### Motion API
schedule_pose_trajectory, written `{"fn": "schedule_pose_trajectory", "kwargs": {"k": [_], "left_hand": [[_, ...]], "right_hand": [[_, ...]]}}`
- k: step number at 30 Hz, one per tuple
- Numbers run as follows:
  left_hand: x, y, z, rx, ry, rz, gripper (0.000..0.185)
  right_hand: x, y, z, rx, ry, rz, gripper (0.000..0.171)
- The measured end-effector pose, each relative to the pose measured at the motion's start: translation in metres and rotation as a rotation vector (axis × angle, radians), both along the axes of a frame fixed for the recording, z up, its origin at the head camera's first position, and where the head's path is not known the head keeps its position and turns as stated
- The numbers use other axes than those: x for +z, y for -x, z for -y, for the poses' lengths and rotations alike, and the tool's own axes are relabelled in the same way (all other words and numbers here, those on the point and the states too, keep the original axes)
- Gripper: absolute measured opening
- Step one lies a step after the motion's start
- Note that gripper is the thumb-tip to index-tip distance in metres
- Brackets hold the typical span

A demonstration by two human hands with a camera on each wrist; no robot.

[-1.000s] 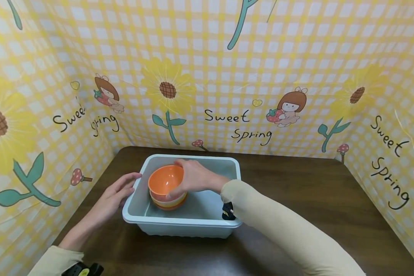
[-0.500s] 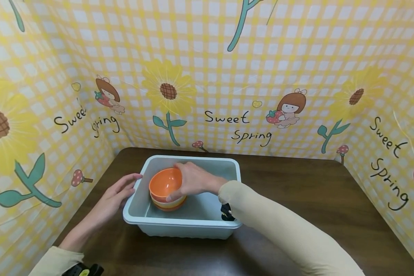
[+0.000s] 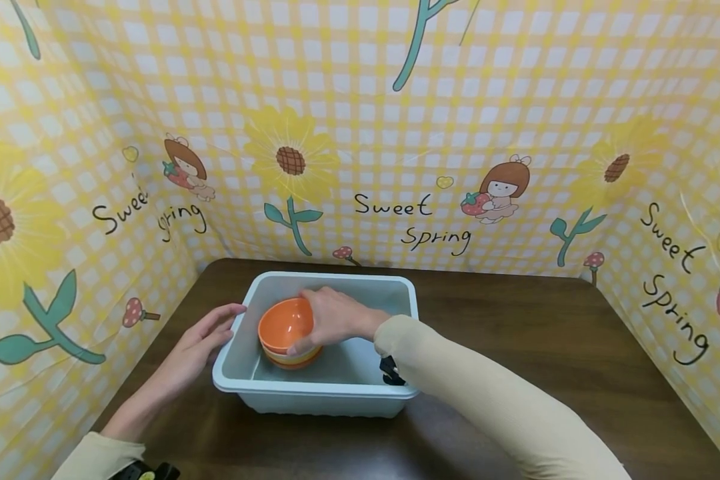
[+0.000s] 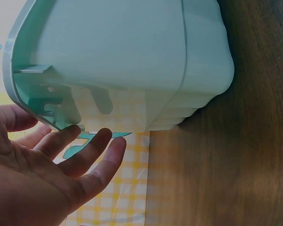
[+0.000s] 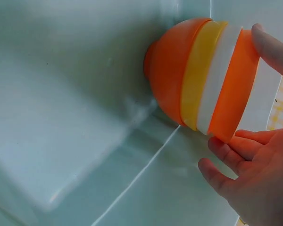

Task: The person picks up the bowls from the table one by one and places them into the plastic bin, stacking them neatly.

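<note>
Bowl stack: four nested bowls (image 3: 288,333) sit in the left half of the pale green tub, slightly tilted. From the top they run orange, white, yellow, orange, as the right wrist view (image 5: 203,80) shows plainly.
Top bowl: the orange bowl (image 3: 285,322) sits open side up with its rim uppermost in the stack.
Right hand: the right hand (image 3: 336,315) reaches into the tub from the near right and takes the top bowl by its rim. The thumb lies on the far edge and the fingers curl round the near edge. In the right wrist view the fingers (image 5: 231,155) bend under the rim while the thumb sits on its opposite side.
Left hand: the left hand (image 3: 195,343) lies at the left outer wall of the tub with its fingers straight and loosely spread. The fingertips (image 4: 101,141) touch the underside of the tub's lip and hold nothing.
Tub: the tub (image 3: 312,390) stands on the near left part of the table. Its ribbed outer wall (image 4: 132,66) fills the left wrist view.
Table: dark brown wood (image 3: 516,333) stretches to the right of the tub.
Backdrop: a yellow checked sheet (image 3: 396,133) printed with sunflowers and "Sweet Spring" rises on the far, left and right sides.
</note>
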State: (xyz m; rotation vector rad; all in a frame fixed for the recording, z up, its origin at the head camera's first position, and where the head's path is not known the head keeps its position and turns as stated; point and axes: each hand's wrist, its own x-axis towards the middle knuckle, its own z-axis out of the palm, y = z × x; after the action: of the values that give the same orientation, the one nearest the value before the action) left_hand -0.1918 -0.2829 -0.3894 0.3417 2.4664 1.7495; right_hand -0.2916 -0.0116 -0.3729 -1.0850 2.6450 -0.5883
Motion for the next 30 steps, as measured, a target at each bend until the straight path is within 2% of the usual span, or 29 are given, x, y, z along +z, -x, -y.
{"fn": "schedule_pose_trajectory", "kwargs": {"k": [11,20,30], "left_hand": [[0.0016,0.0003,-0.0015,-0.008,0.017,-0.017,0.045],[0.0017,0.0009,-0.0008,-0.011,0.018,-0.016,0.045],[0.0011,0.0003,-0.0014,-0.005,0.027,-0.014,0.045]], "right_hand": [[-0.0030,-0.0016,0.0001,0.036,-0.025,0.010,0.096],[-0.0024,-0.0021,-0.0018,0.040,0.052,0.121,0.098],[-0.0050,-0.0002,-0.0037,0.060,0.051,0.099,0.096]]}}
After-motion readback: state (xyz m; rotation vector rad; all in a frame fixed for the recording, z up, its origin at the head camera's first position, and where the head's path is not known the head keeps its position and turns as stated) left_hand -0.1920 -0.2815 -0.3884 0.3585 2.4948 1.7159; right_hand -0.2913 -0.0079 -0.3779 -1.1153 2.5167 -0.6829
